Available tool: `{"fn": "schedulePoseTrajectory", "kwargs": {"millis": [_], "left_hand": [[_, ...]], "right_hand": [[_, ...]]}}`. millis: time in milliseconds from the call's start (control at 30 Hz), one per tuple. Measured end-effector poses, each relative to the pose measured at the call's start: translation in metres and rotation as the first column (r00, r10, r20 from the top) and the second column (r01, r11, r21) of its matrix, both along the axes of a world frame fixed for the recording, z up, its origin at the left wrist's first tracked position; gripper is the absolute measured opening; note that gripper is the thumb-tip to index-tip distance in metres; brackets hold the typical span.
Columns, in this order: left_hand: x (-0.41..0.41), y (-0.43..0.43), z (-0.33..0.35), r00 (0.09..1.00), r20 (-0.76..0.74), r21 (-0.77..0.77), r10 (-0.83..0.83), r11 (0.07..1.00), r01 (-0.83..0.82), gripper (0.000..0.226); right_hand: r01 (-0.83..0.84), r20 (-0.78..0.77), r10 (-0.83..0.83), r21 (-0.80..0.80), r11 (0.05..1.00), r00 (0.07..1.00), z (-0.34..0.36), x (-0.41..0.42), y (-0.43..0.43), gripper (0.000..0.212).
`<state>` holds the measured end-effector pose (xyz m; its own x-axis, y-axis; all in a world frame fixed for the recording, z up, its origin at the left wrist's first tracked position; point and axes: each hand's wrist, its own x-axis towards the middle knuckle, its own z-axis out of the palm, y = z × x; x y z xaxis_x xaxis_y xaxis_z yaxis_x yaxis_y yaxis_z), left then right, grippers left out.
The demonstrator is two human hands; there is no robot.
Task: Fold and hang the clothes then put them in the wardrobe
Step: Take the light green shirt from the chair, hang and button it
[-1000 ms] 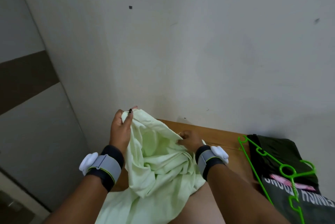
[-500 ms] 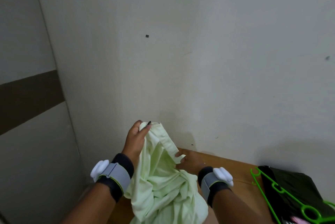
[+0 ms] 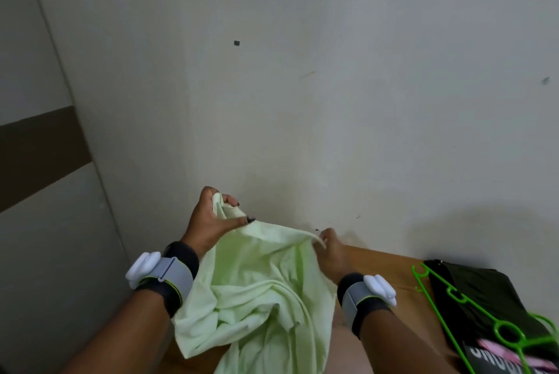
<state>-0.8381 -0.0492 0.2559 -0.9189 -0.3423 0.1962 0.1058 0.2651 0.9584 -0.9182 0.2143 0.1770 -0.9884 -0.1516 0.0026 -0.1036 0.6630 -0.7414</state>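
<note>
Above the near left end of the brown wooden desk (image 3: 393, 267), a pale green cotton garment (image 3: 257, 292) is held up in front of the white plaster wall (image 3: 302, 101); the left hand (image 3: 211, 219) is raised higher, its fingers and thumb curled round a bunched corner of the cloth, thumb tip pressed down on the fabric; the right hand (image 3: 331, 252) sits lower and to the right, back of the hand toward the camera, fingers bent and pinching the garment's edge; that edge runs nearly taut from one hand to the other, while the rest of the cloth falls in loose folds between the forearms and drops past the bottom of the view. Each wrist carries a black and grey strap with a white plastic pod, the left wristband (image 3: 169, 276) just beside the hanging cloth, the right wristband (image 3: 366, 292) over the desk. Further right on the desk lies a dark green folded garment (image 3: 484, 286); a bright green plastic hanger (image 3: 472, 316) rests across it, and across a black garment with pink and white print (image 3: 496, 354) nearer the camera; both are well apart from the hands. At far left stands a grey panel with a brown band (image 3: 45, 155).
</note>
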Motion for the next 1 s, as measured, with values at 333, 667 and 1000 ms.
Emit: {"fn": "schedulePoseTrajectory", "kwargs": {"millis": [333,667,1000], "left_hand": [[-0.007,0.025,-0.037,0.946,0.302,-0.604,0.115,0.791,0.097,0.019],[-0.020,0.059,0.021,0.742,0.661,-0.369,0.108,0.908,0.197,0.070],[-0.027,0.103,0.058,0.901,0.293,0.546,-0.319,0.830,0.116,0.064]], "right_hand": [[0.213,-0.263,-0.238,-0.119,0.970,0.935,0.048,-0.003,0.027,0.017],[0.398,-0.465,-0.480,-0.270,0.877,0.744,0.083,0.011,0.046,0.013],[0.251,-0.384,-0.383,-0.350,0.903,0.840,0.130,0.014,0.076,0.028]]}}
